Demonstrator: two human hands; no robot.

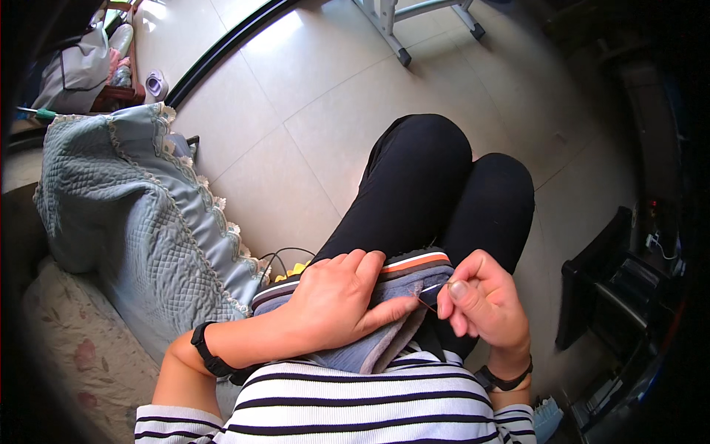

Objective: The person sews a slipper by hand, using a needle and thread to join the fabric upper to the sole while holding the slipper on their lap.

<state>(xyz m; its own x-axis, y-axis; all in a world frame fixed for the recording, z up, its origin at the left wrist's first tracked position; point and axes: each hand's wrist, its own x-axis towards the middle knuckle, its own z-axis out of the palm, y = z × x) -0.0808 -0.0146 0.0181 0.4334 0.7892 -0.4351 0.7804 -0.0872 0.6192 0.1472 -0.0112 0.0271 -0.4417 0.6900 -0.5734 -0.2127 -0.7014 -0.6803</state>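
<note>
Across my lap lies a blue-grey fabric piece (352, 355) with a pale plush lining; whether it is a slipper or a garment part, I cannot tell. A dark, white and orange striped band (417, 263) runs along its far edge. My left hand (338, 297) grips it from above, the thumb pressing near the frayed spot by the right end. Just right of that thumb, my right hand (481, 299) pinches a thin, shiny needle (430, 288) pointing at the fabric. A fine reddish thread (425, 303) slants between the fabric and my right fingers.
A pale blue quilted cover (161, 222) with lace trim drapes over the seat to my left. Metal table legs (388, 28) stand ahead on the tiled floor (288, 161). A black piece of furniture (596, 277) is at right. A bag (77, 72) rests far left.
</note>
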